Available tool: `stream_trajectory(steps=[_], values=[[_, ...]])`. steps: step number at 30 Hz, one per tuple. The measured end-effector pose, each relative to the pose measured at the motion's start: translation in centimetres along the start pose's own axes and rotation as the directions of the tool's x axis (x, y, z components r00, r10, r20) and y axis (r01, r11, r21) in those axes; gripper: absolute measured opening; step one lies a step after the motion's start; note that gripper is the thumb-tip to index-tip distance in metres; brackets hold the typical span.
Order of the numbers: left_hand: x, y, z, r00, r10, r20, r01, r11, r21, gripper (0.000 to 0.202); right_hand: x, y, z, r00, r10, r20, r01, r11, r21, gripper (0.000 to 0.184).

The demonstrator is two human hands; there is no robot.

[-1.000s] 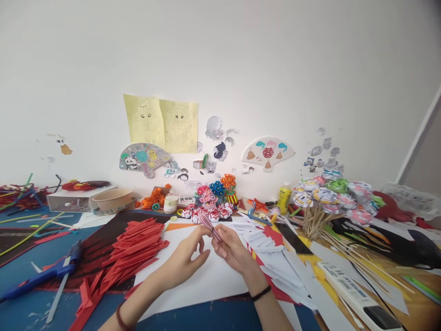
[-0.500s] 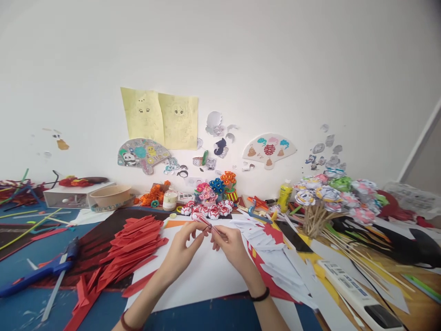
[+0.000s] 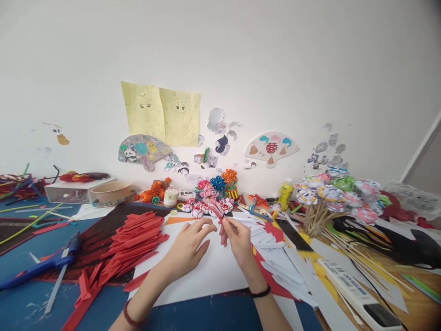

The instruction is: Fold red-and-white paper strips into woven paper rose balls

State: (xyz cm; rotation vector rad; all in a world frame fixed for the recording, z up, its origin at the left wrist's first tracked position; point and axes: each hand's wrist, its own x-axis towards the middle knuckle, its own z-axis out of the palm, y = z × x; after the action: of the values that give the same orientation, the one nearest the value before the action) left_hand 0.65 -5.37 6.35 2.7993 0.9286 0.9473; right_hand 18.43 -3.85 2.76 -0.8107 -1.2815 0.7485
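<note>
My right hand pinches the lower end of a red-and-white striped folded paper flower, which tilts up and away to the left. My left hand is just left of it with fingers curved and thumb apart. Nothing shows in its grasp; whether a fingertip brushes the flower I cannot tell. Beneath both hands lies a white paper sheet. Finished red-and-white paper flowers sit in a row right behind the held one, partly hidden by it.
Red folded strips pile up left of the sheet, white folded strips to its right. A blue glue gun lies far left. Paper flowers on sticks, wooden skewers and a white device are on the right.
My left hand has come off the striped paper flower and opened. My right hand has moved slightly right and up with the flower, which now points more upright.
</note>
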Motion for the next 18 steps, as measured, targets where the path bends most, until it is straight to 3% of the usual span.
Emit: stream_trajectory(steps=[7, 12, 15, 18], values=[[0.3, 2.2, 0.0, 1.000, -0.001, -0.023, 0.006, 0.983, 0.184, 0.051, 0.2, -0.7, -0.7, 0.989, -0.033, -0.144, 0.040, 0.998, 0.044, 0.036], [0.6, 1.9, 0.1, 0.994, -0.027, -0.105, 0.052, 0.970, 0.239, 0.041, 0.3, -0.7, -0.7, 0.992, -0.013, -0.122, 0.031, 0.988, 0.150, 0.034], [1.1, 1.7, -0.2, 0.986, -0.072, -0.152, 0.097, 0.982, 0.165, 0.029, 0.2, -0.6, -0.5, 0.999, 0.020, -0.047, -0.010, 0.981, 0.193, 0.033], [1.6, 1.8, -0.3, 0.983, -0.100, -0.155, 0.093, 0.994, -0.050, 0.025, 0.0, -0.5, -0.4, 0.999, -0.018, 0.027, 0.018, 0.999, 0.029, 0.033]])
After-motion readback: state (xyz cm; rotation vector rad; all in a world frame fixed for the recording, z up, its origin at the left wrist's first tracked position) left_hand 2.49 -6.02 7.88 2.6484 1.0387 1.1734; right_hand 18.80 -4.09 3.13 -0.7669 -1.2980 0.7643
